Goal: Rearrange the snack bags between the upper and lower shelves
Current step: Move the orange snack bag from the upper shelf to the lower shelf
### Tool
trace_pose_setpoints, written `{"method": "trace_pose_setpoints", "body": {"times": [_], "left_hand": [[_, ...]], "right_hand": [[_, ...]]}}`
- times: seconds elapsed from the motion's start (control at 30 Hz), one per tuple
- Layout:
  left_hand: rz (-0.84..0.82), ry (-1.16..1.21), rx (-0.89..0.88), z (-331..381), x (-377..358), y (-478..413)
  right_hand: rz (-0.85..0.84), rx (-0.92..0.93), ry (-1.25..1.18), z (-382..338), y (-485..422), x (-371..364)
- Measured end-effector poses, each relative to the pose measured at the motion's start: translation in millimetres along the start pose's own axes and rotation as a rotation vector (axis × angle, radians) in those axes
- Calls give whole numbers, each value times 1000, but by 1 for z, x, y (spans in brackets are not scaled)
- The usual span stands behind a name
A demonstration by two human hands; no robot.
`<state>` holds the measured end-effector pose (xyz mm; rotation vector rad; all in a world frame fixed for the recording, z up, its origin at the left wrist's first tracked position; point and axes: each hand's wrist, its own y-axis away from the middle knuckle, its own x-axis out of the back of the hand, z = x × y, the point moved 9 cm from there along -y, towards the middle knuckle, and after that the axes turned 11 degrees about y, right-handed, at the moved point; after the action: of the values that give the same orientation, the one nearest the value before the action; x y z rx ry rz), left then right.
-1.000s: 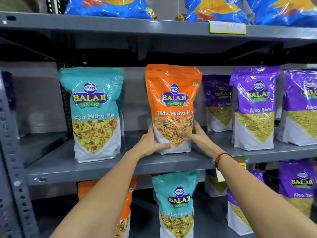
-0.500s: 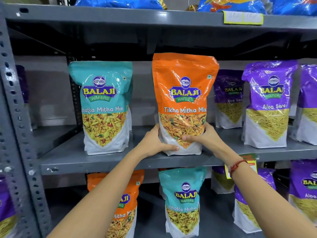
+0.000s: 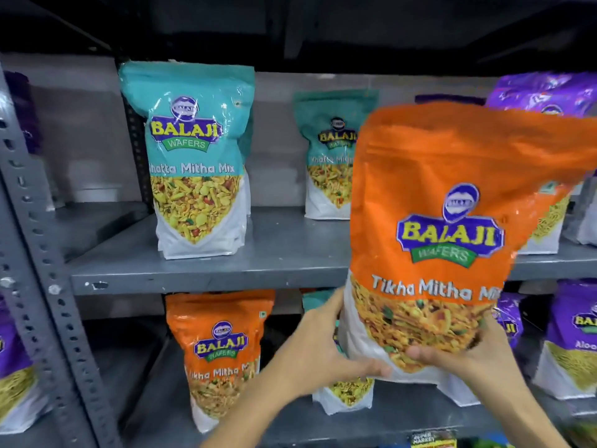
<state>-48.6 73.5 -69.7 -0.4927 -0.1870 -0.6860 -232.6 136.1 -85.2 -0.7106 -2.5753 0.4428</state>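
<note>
An orange Tikha Mitha Mix bag (image 3: 452,195) hangs in the air in front of the shelves, clear of the upper shelf (image 3: 226,273). My left hand (image 3: 326,350) grips its lower left corner and my right hand (image 3: 465,357) grips its lower right. On the upper shelf stand a teal Khatta Mitha Mix bag (image 3: 193,163) at the left and a second teal bag (image 3: 329,156) further back. On the lower shelf (image 3: 387,418) stands another orange bag (image 3: 223,354); a teal bag (image 3: 349,392) is mostly hidden behind my hands.
Purple Aloo Sev bags (image 3: 549,95) stand at the right of the upper shelf and more purple bags (image 3: 571,344) on the lower shelf. A perforated grey upright (image 3: 38,253) runs down the left. A purple bag (image 3: 16,376) sits beyond it.
Both hands have lifted the orange bag off the upper shelf and pulled it toward me and downward. A second teal bag behind it is now uncovered. The view has tilted down.
</note>
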Motion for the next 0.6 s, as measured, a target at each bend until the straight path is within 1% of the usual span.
{"method": "trace_pose_setpoints", "body": {"times": [0.07,0.2,0.37,0.53,0.6], "left_hand": [[-9,31,41,-27,-17,2],[-14,54,150,-95,-57,-1],[29,-86,336,-164,-100,-9],[87,-115,463,-220,-122,-13],[104,-138,515,-236,-126,-15]], "right_hand": [[31,-54,12,29,11,0],[25,-173,26,98,21,0],[-47,-323,106,177,22,-4],[-149,-382,118,223,14,-25],[-180,-435,161,240,10,-30]]}}
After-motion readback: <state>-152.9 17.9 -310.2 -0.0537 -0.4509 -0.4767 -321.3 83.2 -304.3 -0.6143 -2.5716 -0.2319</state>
